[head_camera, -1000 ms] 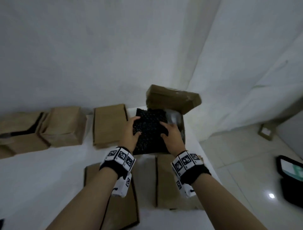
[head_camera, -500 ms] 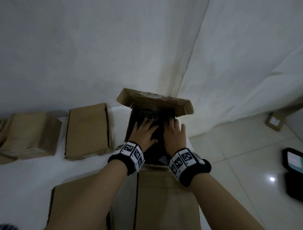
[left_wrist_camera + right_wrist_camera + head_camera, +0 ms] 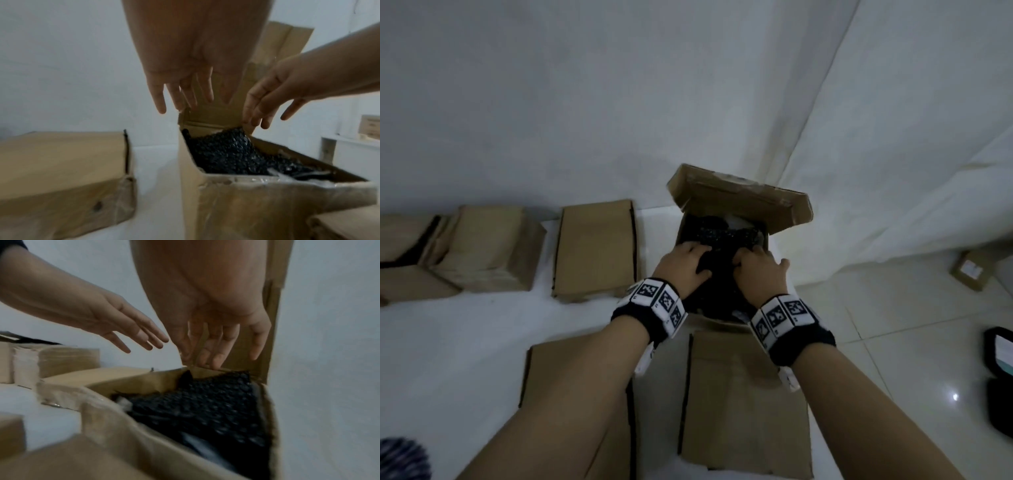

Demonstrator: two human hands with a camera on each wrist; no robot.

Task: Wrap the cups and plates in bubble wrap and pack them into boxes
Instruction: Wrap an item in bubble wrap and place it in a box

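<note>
Two hands: both over the open box [image 3: 722, 329], fingers straight, nothing grasped.
Left hand [image 3: 683, 270]: grip released; fingers extended, tips by the box's far left edge in the left wrist view [image 3: 185, 91].
Right hand [image 3: 758, 274]: grip released; fingers straight, tips at the box's far wall in the right wrist view [image 3: 213, 344].
Bubble wrap [image 3: 717, 234]: black, dotted bundle lying inside the box, filling most of it; what it holds cannot be made out [image 3: 224, 154] [image 3: 205, 404].
Box lid [image 3: 739, 202]: flap raised at the far side, standing behind the fingers.
Table [image 3: 448, 342]: white surface carrying the box.
Other cartons: one shut carton [image 3: 595, 246] just left of the box; more brown cartons [image 3: 486, 246] farther left; two flat ones [image 3: 743, 404] near the forearms.
Wrist bands [image 3: 654, 301]: black with white coded tags, one on each wrist.
Floor [image 3: 893, 342]: pale tiles to the right.
</note>
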